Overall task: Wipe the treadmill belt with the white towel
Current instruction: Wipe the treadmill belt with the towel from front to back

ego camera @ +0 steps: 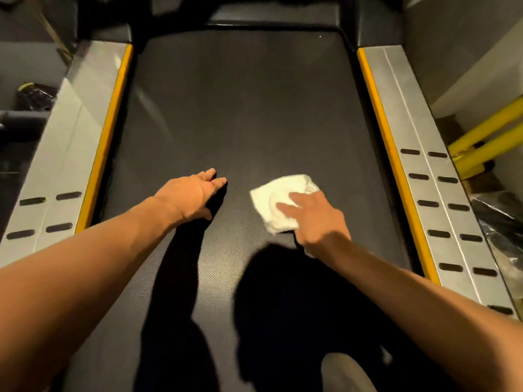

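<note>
Two bare forearms (85, 278) reach over the dark textured treadmill belt (240, 108), left hand (192, 193) resting spread, right hand (314, 219) pressing straight fingers (288, 208) on the crumpled white towel (273, 193) near its middle, which should sweep evenly, edge to edge.

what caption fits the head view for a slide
Right hand presses the white towel on the treadmill belt, with the left hand open alongside.

My left forearm (85, 267) and right forearm (418, 295) are bare from wrist to picture edge. The 2 hands, left hand (195, 193) and right hand (314, 219), are bare too. The rounded grey shape (348, 372) at the bottom edge may be my knee; I cannot tell.
</note>
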A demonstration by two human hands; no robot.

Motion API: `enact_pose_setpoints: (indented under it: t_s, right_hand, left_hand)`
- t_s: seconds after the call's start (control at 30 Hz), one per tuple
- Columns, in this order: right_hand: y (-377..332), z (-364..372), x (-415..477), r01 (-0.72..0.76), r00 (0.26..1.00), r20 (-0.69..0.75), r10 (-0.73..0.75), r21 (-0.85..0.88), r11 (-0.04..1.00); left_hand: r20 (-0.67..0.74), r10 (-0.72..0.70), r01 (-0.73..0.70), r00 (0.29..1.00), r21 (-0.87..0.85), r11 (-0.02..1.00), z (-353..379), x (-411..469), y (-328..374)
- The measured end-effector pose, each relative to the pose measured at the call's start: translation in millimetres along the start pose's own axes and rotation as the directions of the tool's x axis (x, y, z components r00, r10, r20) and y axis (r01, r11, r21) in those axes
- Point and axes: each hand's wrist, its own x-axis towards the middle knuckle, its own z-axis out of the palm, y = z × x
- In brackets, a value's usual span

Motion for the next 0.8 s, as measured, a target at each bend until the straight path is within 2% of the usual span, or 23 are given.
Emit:
enact_pose_setpoints:
  t_s: [0.07, 0.1, 0.13, 0.27, 0.33, 0.37, 0.4, 0.43, 0.47, 0.5, 0.53, 0.57, 0.63, 0.7, 0.73, 0.8]
  right_hand:
    - [-26, 10, -20, 0.324, 0.943, -0.114, -0.313, 0.094, 0.941]
    - [-29, 13, -22, 0.394, 0.917, -0.132, -0.377, 0.145, 0.907]
    - [-31, 8, -12, 0.36, 0.932, -0.107, -0.345, 0.199, 0.911]
    - [-28, -8, 48, 0.057, 0.991, -0.125, -0.053, 0.029, 0.998]
    - [-34, -5, 60, -0.003, 0.994, -0.106, 0.001, -0.02, 1.0]
    - [-43, 2, 56, 0.001, 1.0, -0.019, -0.001, -0.051, 0.999]
    - [-52, 10, 47, 0.055, 0.996, 0.07, -0.047, -0.105, 0.993]
    - [-61, 21, 35, 0.186, 0.977, 0.134, -0.166, -0.152, 0.971]
    - [-71, 28, 23, 0.372, 0.926, 0.128, -0.356, -0.137, 0.918]
    - [-80, 30, 13, 0.492, 0.868, 0.122, -0.481, -0.087, 0.866]
    - [-85, 29, 12, 0.573, 0.818, 0.097, -0.567, -0.061, 0.817]
    - [-89, 26, 20, 0.595, 0.802, 0.125, -0.584, -0.085, 0.799]
    - [-91, 15, 48, 0.479, 0.876, 0.143, -0.461, -0.139, 0.867]
    - [-91, 6, 81, 0.297, 0.955, 0.031, -0.296, -0.17, 0.939]
    - [-92, 5, 91, 0.227, 0.972, -0.016, -0.234, -0.183, 0.957]
    - [-103, 16, 86, 0.231, 0.973, 0.048, -0.226, -0.217, 0.948]
  left_hand:
    - [-0.022, -0.022, 0.023, 1.0, 0.031, 0.999, 1, -6, -9]
    - [-0.026, -0.038, 0.039, 0.999, 0.032, 0.999, 3, -9, -15]
    - [-0.023, -0.056, 0.057, 0.998, 0.027, 0.998, 7, -12, -21]
    - [0.013, -0.122, 0.122, 0.992, -0.005, 0.993, 21, -28, -44]
    - [0.026, -0.145, 0.146, 0.989, -0.016, 0.989, 23, -35, -53]
    - [0.037, -0.155, 0.156, 0.987, -0.016, 0.988, 24, -38, -58]
    - [0.051, -0.164, 0.165, 0.985, -0.018, 0.986, 25, -41, -61]
    - [0.063, -0.172, 0.174, 0.983, -0.025, 0.984, 26, -43, -64]
    - [0.068, -0.176, 0.178, 0.982, -0.033, 0.983, 28, -45, -65]
    - [0.07, -0.173, 0.176, 0.983, -0.039, 0.984, 30, -46, -67]
    - [0.07, -0.165, 0.168, 0.984, -0.04, 0.985, 33, -47, -68]
    - [0.07, -0.158, 0.162, 0.985, -0.041, 0.986, 35, -47, -70]
    - [0.065, -0.154, 0.158, 0.986, -0.048, 0.986, 35, -48, -73]
    - [0.079, -0.151, 0.155, 0.985, -0.051, 0.987, 33, -48, -76]
    - [0.09, -0.151, 0.155, 0.985, -0.05, 0.987, 33, -49, -78]
    - [0.1, -0.159, 0.164, 0.982, -0.043, 0.986, 34, -51, -81]
